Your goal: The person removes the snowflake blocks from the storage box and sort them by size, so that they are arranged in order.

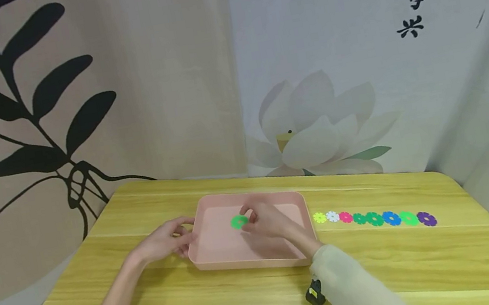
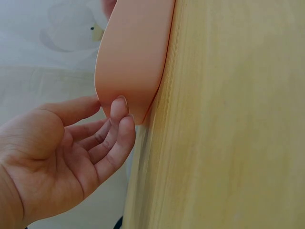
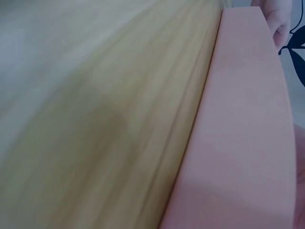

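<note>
A shallow pink tray stands on the wooden table. My left hand holds its left end; in the left wrist view the thumb of the left hand lies at the rim and curled fingers press the outer wall. Over the inside of the tray, my right hand pinches the edge of a green notched plastic disc between thumb and fingers. The right wrist view shows mostly the long side of the tray, with the right hand only partly visible behind it.
Right of the tray, several notched discs lie in a row on the table, from a small yellow disc through a blue disc to a purple disc. A printed curtain hangs behind the table's far edge.
</note>
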{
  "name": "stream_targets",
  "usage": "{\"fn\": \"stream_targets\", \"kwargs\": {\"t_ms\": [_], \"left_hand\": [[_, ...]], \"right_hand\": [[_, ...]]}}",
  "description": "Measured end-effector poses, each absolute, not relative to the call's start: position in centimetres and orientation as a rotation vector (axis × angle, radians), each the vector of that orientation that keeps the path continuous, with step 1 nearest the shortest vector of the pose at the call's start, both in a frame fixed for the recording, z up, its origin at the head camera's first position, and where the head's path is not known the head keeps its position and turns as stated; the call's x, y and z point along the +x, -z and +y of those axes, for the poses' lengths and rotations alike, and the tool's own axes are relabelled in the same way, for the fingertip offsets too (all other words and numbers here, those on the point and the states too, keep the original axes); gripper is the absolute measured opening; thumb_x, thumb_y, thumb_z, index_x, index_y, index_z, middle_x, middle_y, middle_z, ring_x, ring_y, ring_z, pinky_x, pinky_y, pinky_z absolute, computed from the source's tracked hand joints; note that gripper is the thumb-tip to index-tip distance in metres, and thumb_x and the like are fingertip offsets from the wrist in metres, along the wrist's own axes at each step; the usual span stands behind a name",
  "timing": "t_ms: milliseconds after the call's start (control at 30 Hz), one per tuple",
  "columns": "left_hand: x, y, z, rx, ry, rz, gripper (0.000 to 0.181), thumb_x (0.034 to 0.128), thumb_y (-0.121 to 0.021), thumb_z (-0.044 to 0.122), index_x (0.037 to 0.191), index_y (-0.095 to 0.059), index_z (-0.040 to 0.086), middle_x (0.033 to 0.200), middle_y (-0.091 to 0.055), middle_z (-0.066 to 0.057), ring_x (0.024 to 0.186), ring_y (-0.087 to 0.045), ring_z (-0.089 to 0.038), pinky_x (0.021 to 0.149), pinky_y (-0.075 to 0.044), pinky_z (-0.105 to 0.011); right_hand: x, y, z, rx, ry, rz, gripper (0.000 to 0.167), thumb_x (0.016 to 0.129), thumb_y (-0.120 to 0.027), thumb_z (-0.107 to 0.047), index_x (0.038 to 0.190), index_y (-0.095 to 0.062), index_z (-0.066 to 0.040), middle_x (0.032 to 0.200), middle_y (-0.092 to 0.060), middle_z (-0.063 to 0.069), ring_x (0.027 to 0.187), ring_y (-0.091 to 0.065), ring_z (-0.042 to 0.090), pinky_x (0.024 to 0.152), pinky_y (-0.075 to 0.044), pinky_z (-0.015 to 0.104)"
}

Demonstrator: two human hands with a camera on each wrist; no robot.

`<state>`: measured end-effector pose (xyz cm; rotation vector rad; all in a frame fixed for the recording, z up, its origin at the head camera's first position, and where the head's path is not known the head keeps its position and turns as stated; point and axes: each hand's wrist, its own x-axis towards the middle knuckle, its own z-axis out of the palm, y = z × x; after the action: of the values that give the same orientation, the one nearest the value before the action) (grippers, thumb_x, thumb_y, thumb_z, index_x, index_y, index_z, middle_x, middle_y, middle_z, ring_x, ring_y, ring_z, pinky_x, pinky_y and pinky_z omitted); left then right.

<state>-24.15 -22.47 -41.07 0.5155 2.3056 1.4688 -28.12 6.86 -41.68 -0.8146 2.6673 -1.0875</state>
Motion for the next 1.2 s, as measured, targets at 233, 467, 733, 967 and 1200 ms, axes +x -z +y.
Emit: {"fn": "stream_targets", "kwargs": {"t_ms": [233, 467, 733, 967, 1200], "left_hand": [[-24.3, 41.1, -22.4, 0.521, -1.453, 2.315, 0.054, 0.1054, -0.054, 0.012, 0.146, -0.032, -0.016, 0.102, -0.059, -0.02, 0.079, -0.064, -0.023, 0.071, -0.058, -0.04], [-24.6, 41.4, -22.4, 0.51, -1.432, 2.326, 0.052, 0.1052, -0.054, 0.011, 0.146, -0.034, -0.015, 0.099, -0.059, -0.017, 0.078, -0.064, -0.023, 0.07, -0.057, -0.038], [-24.3, 41.3, -22.5, 0.52, -1.454, 2.315, 0.053, 0.1052, -0.054, 0.012, 0.146, -0.034, -0.016, 0.102, -0.059, -0.019, 0.078, -0.063, -0.022, 0.07, -0.057, -0.039], [-24.4, 41.3, -22.7, 0.5, -1.445, 2.322, 0.055, 0.1048, -0.056, 0.013, 0.146, -0.034, -0.015, 0.102, -0.059, -0.019, 0.079, -0.063, -0.023, 0.07, -0.057, -0.039], [-24.6, 41.5, -22.7, 0.481, -1.433, 2.335, 0.055, 0.1045, -0.057, 0.013, 0.147, -0.035, -0.013, 0.101, -0.059, -0.017, 0.08, -0.064, -0.024, 0.071, -0.057, -0.038]], "right_hand": [[-28.8, 41.9, 6.0, -0.67, 1.01, 2.694, 0.031, 0.093, -0.071, -0.009, 0.121, -0.061, 0.0, 0.103, -0.068, 0.012, 0.089, -0.062, 0.021, 0.081, -0.052, 0.037], [-29.1, 42.4, 5.8, -0.661, 1.009, 2.727, 0.026, 0.089, -0.078, -0.011, 0.106, -0.061, -0.001, 0.1, -0.068, 0.011, 0.095, -0.064, 0.024, 0.084, -0.053, 0.038], [-29.2, 42.8, 6.3, -0.625, 1.198, 2.644, 0.031, 0.089, -0.074, 0.001, 0.111, -0.052, -0.001, 0.088, -0.066, 0.008, 0.078, -0.06, 0.014, 0.068, -0.049, 0.026], [-29.2, 43.0, 7.4, -0.715, 1.377, 2.567, 0.021, 0.094, -0.066, 0.005, 0.112, -0.055, 0.003, 0.08, -0.067, 0.012, 0.065, -0.063, 0.016, 0.058, -0.053, 0.025], [-28.3, 42.1, 9.4, -0.737, 1.45, 2.614, 0.025, 0.096, -0.067, 0.002, 0.118, -0.056, 0.004, 0.09, -0.063, 0.012, 0.068, -0.066, 0.019, 0.062, -0.058, 0.032]]}}
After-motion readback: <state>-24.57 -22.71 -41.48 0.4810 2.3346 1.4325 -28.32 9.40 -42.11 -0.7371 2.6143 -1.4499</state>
